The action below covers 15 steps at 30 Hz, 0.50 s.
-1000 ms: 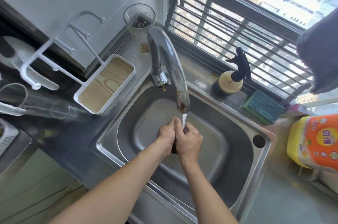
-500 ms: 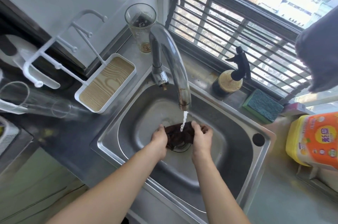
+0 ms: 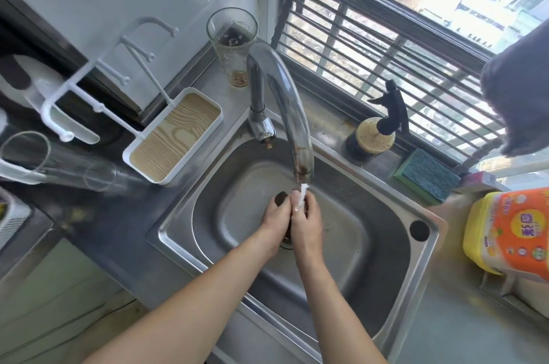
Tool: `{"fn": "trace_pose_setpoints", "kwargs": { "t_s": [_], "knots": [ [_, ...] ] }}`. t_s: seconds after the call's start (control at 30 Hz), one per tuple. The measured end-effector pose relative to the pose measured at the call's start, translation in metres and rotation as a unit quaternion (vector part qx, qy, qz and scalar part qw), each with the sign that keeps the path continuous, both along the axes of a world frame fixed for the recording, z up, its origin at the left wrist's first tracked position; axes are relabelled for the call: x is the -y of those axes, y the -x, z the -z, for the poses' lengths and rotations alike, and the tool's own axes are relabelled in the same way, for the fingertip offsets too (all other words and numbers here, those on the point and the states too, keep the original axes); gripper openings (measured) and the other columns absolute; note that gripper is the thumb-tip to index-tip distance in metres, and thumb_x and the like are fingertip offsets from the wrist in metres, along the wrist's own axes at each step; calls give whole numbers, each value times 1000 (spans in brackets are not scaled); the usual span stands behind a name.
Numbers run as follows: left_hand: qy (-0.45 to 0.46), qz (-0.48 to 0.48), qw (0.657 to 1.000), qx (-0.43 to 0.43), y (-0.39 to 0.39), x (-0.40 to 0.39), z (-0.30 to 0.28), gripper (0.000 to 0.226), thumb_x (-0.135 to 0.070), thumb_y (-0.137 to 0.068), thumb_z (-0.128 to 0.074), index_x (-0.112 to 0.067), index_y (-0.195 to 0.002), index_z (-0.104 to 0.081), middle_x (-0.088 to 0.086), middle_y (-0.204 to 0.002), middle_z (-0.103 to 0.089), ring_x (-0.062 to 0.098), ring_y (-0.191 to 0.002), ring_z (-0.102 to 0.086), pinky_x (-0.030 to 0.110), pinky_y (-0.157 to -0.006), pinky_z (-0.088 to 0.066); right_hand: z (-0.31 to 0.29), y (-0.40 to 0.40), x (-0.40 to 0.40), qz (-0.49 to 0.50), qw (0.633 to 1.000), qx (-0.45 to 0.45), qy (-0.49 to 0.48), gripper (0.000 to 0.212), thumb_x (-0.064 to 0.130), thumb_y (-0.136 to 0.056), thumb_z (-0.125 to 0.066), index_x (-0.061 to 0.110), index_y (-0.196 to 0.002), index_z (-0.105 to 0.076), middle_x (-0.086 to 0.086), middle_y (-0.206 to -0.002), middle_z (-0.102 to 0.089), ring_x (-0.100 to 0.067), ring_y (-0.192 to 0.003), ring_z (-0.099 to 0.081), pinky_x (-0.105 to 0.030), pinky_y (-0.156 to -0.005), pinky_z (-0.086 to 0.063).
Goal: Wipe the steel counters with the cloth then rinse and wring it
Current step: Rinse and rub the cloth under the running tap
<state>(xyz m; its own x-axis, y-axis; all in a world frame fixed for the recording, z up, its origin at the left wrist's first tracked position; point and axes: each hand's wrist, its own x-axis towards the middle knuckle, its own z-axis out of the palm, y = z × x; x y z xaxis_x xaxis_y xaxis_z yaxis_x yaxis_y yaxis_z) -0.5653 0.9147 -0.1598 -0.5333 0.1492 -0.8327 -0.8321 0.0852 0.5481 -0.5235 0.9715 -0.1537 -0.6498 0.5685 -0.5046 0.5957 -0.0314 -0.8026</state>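
Observation:
Over the steel sink (image 3: 383,289), my left hand (image 3: 274,222) and my right hand (image 3: 307,222) are pressed together around a dark brown cloth (image 3: 281,198). Only a small bunched end of the cloth shows above my left fingers; the rest is hidden between my palms. A thin stream of water (image 3: 303,192) runs from the curved steel tap (image 3: 285,102) onto my right fingers. The steel counter (image 3: 300,102) borders the sink.
A tall glass (image 3: 233,45) stands behind the tap. A white tray with a wood-grain base (image 3: 175,133) sits left of the sink. A spray bottle (image 3: 375,132) and a green-blue sponge (image 3: 426,175) lie along the window ledge. A yellow and orange detergent jug (image 3: 511,233) stands at right.
Half a second ago my hands held the cloth spread apart under the water. They have come together and bunched the cloth between them, as they were one second ago.

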Motion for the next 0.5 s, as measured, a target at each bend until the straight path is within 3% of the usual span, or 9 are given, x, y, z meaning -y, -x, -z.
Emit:
{"fn": "trace_pose_setpoints", "kwargs": {
  "t_s": [0.07, 0.1, 0.17, 0.23, 0.37, 0.5],
  "knots": [
    [10, -4, 1000, 16, 2, -6, 2, 63, -65, -75, -53, -15, -112, -62, 10, -110, -71, 26, -97, -68, 34, -73, -52, 0, 1, -2, 49, 996, 7, 72, 37, 61, -84, -54, 39, -113, -64, 11, -112, -71, -9, -110, -64, -40, -101, -51],
    [12, -9, 999, 31, 3, -8, 2, 65, -66, -75, -50, -15, -112, -62, 11, -111, -71, 28, -98, -68, 34, -73, -52, 0, 0, -4, 72, 994, 8, 82, 39, 58, -83, -55, 39, -115, -64, 11, -115, -70, -10, -112, -64, -41, -103, -51],
    [25, -1, 999, 22, 4, -11, -3, 47, -52, -92, -45, -14, -114, -60, 12, -111, -69, 29, -101, -67, 34, -77, -52, 1, -4, -7, 92, 993, 5, 76, 39, 46, -87, -62, 31, -123, -62, 9, -118, -69, -11, -114, -63, -40, -106, -49],
    [58, 37, 998, -15, 2, -13, -5, 34, -38, -101, -42, -12, -119, -55, 13, -116, -64, 29, -108, -62, 38, -91, -52, 2, -9, -8, 92, 995, 24, 41, 38, 32, -91, -69, 24, -128, -63, 7, -115, -69, -12, -112, -64, -37, -104, -50],
    [143, 208, 956, -152, -5, -11, 1, 34, -38, -95, -50, -13, -118, -53, 15, -120, -55, 28, -113, -55, 40, -100, -46, 1, -18, -11, 119, 989, 54, -72, 19, 31, -92, -70, 22, -108, -75, 1, -94, -77, -21, -92, -69, -28, -81, -48],
    [183, 288, 896, -285, -8, 0, 3, 23, -34, -96, -52, -16, -109, -49, 11, -110, -52, 28, -105, -51, 40, -93, -45, -2, -22, -14, 136, 986, 50, -87, 19, 36, -95, -64, 24, -92, -77, 3, -84, -76, -22, -85, -69, -29, -77, -47]
  ]
}}
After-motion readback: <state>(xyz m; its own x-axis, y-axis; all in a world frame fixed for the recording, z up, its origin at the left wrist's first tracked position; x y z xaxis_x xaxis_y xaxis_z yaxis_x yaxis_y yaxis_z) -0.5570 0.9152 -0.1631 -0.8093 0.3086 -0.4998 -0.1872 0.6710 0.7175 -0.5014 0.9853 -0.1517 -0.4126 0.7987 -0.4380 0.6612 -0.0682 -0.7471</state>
